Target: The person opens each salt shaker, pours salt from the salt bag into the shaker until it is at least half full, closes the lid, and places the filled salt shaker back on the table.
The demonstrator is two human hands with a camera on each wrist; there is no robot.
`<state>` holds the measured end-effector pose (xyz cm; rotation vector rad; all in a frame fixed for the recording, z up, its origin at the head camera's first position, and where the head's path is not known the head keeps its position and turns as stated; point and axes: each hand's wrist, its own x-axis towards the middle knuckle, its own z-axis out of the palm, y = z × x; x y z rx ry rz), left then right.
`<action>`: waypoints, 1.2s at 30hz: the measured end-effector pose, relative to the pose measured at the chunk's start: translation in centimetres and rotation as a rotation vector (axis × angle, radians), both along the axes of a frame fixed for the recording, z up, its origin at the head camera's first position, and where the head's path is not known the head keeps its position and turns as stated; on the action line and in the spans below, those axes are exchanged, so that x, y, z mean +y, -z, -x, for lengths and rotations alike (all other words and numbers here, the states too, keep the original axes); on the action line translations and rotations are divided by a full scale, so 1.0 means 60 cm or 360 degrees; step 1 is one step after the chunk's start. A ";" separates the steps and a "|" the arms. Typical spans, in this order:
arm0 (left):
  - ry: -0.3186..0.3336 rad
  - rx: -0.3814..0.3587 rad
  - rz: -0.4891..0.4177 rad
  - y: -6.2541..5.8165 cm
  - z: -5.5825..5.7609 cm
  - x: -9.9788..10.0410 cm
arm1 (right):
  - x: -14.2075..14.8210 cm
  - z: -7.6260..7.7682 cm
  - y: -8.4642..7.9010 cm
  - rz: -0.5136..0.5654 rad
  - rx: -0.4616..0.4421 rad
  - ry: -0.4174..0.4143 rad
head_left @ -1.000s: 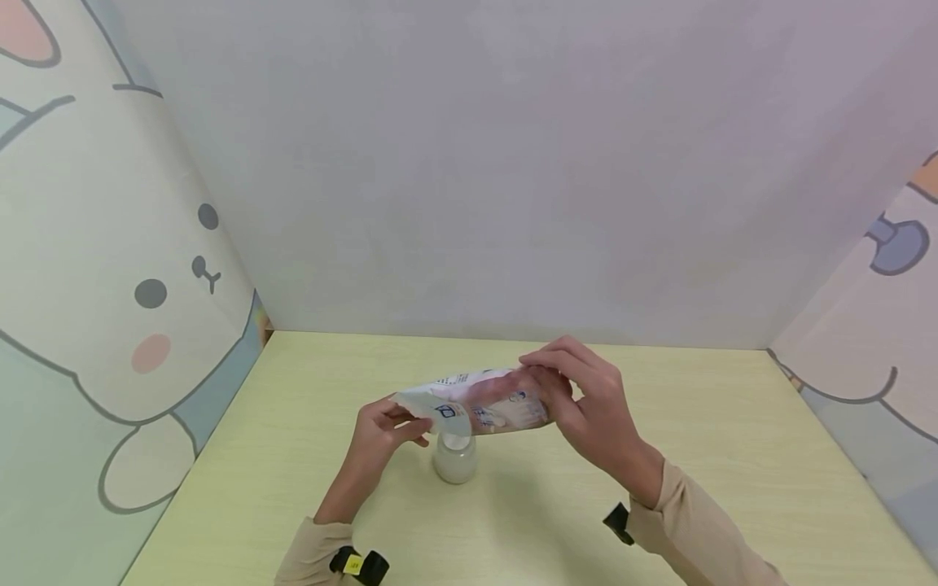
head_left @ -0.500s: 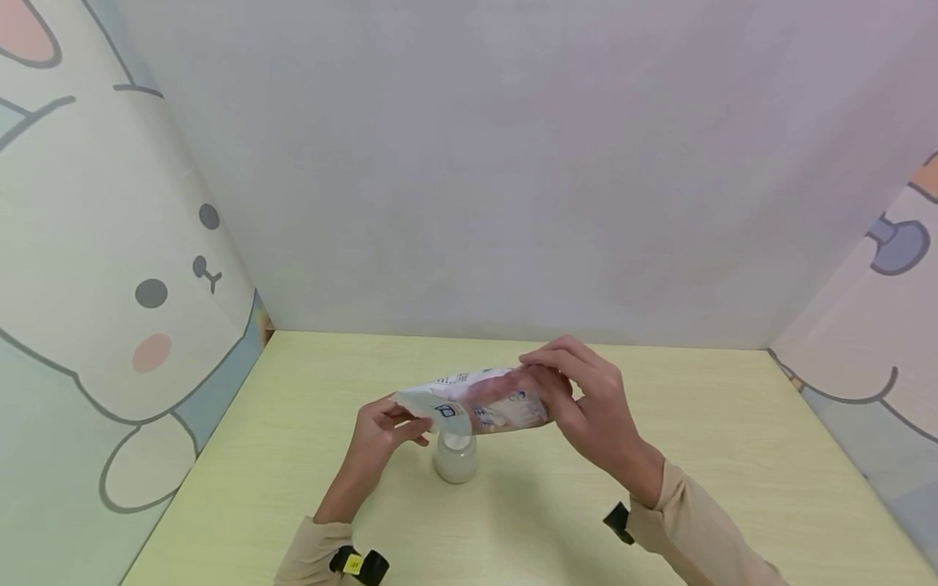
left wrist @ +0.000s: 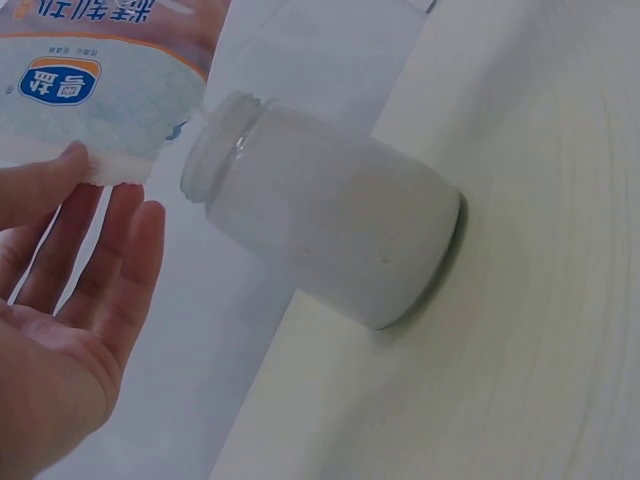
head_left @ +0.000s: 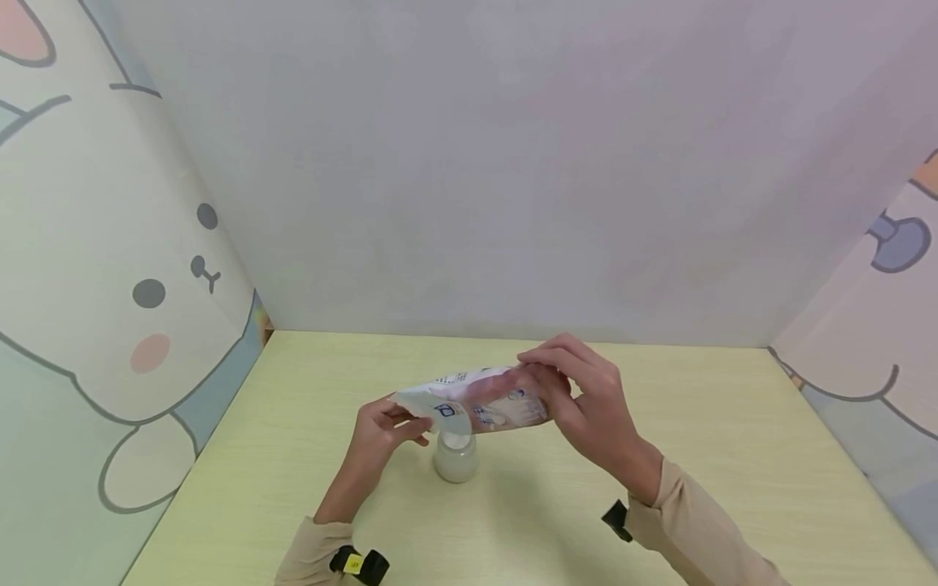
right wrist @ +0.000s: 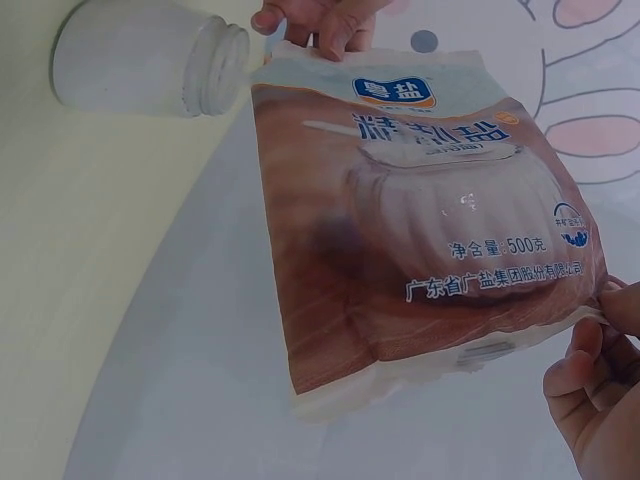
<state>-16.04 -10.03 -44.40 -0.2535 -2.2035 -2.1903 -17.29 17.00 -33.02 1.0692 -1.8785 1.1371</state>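
Table [head_left: 659, 505] of pale yellow-green wood between cartoon-rabbit walls [head_left: 110, 309].

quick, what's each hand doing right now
Left hand: pinches the spout end of the salt bag over the jar.
Right hand: grips the bag's other end.

A brown-and-white printed bag [right wrist: 420, 220] hangs over a frosted white jar [head_left: 455, 456].

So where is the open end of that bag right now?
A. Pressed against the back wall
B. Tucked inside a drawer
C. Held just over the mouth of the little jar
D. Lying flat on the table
C: both hands hold the bag tilted, its open corner right above the jar mouth.
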 end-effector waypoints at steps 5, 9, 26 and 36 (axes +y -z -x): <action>0.0001 -0.0007 0.0013 0.000 0.001 0.000 | 0.000 0.001 0.001 0.0002 -0.0007 -0.0001; 0.0004 -0.0001 0.0007 0.000 0.001 0.000 | 0.000 0.002 0.002 0.0004 -0.0013 -0.0001; 0.0016 0.0010 0.0008 0.004 0.003 -0.001 | 0.001 0.003 0.004 0.0010 -0.0031 -0.0006; 0.0012 0.0018 0.0007 0.005 0.005 0.002 | 0.005 0.005 0.007 0.0018 -0.0042 -0.0002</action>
